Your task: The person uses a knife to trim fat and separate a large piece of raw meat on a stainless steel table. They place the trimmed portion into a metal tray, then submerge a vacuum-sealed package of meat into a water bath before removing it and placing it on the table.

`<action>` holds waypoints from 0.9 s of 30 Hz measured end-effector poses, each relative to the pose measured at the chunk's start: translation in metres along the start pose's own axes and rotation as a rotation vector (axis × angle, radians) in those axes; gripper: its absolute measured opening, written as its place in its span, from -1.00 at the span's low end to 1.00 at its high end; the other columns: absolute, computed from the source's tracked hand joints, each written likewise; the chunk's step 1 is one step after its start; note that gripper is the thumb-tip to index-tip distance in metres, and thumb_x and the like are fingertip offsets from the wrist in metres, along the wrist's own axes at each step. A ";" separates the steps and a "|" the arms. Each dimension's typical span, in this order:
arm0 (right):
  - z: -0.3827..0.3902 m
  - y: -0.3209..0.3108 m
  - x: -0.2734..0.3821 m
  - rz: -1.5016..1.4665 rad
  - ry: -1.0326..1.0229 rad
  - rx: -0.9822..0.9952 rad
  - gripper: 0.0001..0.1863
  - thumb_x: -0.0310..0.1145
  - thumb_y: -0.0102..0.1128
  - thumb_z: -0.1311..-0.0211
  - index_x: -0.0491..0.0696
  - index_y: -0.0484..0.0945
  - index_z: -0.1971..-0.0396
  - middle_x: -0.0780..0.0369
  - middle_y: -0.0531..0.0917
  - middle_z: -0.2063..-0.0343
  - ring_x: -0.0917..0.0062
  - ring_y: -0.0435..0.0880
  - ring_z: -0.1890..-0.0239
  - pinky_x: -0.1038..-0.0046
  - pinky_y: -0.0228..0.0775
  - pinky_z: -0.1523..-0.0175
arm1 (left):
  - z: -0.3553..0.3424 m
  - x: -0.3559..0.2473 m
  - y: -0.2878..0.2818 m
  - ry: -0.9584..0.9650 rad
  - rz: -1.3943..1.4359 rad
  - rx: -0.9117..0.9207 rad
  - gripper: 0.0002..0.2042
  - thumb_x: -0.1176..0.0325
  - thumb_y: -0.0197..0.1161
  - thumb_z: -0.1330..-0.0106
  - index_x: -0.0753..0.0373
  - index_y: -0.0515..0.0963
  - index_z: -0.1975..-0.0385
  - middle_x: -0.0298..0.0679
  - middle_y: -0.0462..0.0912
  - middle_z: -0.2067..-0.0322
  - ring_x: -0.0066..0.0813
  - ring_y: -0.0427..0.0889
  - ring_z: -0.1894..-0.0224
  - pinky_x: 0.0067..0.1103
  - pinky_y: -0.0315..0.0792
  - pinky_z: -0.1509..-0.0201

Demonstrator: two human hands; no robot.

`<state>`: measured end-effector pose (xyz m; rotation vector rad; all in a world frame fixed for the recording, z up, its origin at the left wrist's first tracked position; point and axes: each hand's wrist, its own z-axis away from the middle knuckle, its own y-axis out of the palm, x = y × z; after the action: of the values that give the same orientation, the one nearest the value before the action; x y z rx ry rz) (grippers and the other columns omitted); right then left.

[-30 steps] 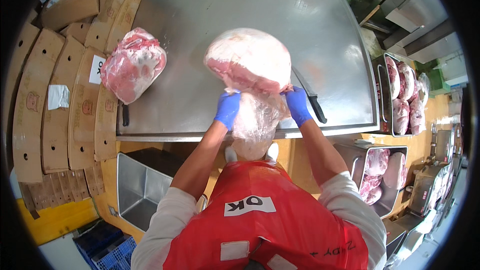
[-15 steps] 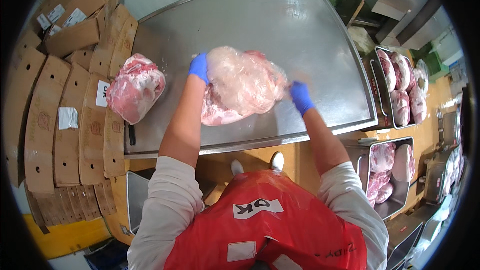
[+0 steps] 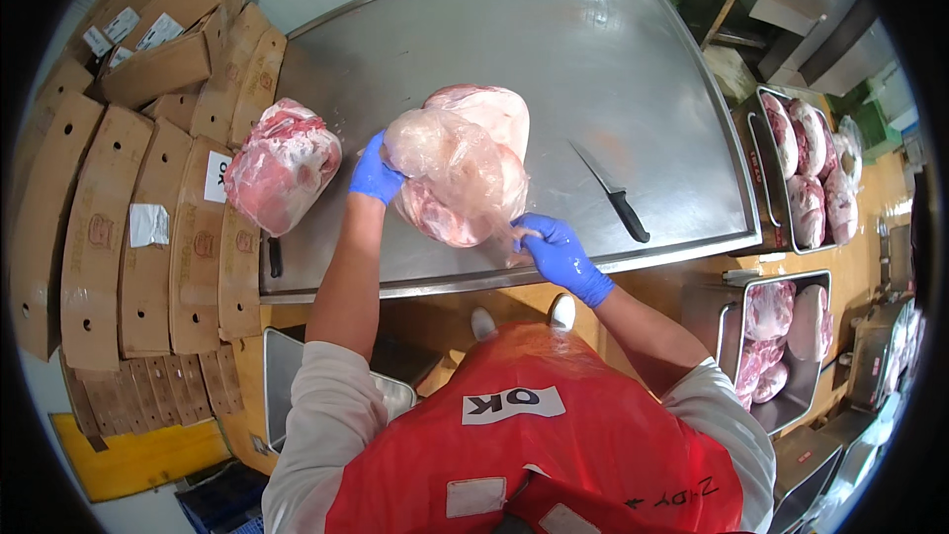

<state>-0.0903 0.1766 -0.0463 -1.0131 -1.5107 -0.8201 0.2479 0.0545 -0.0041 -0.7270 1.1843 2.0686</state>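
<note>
A large cut of raw meat [image 3: 497,117] lies mid-table on the steel surface. Crumpled clear plastic film [image 3: 447,156] covers its left and near part, while the far right part shows bare. My left hand [image 3: 377,172], in a blue glove, is closed on the film at the meat's left side; its fingertips are partly hidden. At the near right corner, my blue-gloved right hand [image 3: 560,255] pinches a gathered, drawn-out end of the film. To the right lies a knife [image 3: 625,213] with a black handle, its blade pointing away to the left.
Another raw meat piece [image 3: 284,168] sits at the table's left, beside a black handle [image 3: 275,257]. Cardboard boxes [image 3: 148,237] are stacked along the left. Two metal bins [image 3: 822,376] [image 3: 763,178] holding meat stand right of the steel table [image 3: 583,49].
My right hand has come left and nearer, drawing the film with it. More of the meat's far right side is uncovered, and the knife on the right now shows.
</note>
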 end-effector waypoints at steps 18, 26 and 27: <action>-0.184 0.069 0.289 0.065 -0.467 -0.011 -0.76 -0.35 0.14 -0.35 -0.17 0.73 0.29 0.24 0.73 0.38 0.56 0.66 0.32 0.40 0.51 0.16 | 0.114 -0.015 -0.033 0.796 -0.917 0.484 -0.53 0.16 0.16 -0.56 0.24 0.42 -0.37 -0.11 0.58 -0.25 -0.21 0.53 -0.32 -0.25 0.39 -0.46; -0.192 0.145 0.314 0.143 -0.395 0.328 -0.58 -0.04 0.15 -0.38 -0.14 0.71 0.29 0.05 0.70 0.44 0.43 0.66 0.36 0.28 0.52 0.11 | 0.132 0.017 0.029 0.687 -0.679 0.103 -0.61 0.34 0.31 -0.38 0.30 0.51 -0.17 -0.14 0.66 -0.06 -0.25 0.59 -0.20 -0.37 0.48 -0.28; -0.181 0.153 0.316 0.183 -0.445 0.409 -0.56 -0.01 0.15 -0.39 -0.13 0.70 0.29 0.03 0.70 0.42 0.43 0.68 0.32 0.28 0.53 0.08 | 0.106 0.021 0.010 0.884 -0.856 -0.017 -0.61 0.41 0.28 -0.39 0.30 0.49 -0.19 -0.16 0.64 -0.04 -0.28 0.60 -0.18 -0.38 0.51 -0.23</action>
<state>0.1063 0.1268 0.2927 -1.0407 -1.8302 -0.1415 0.2112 0.1495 0.0332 -1.8707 0.9742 1.0262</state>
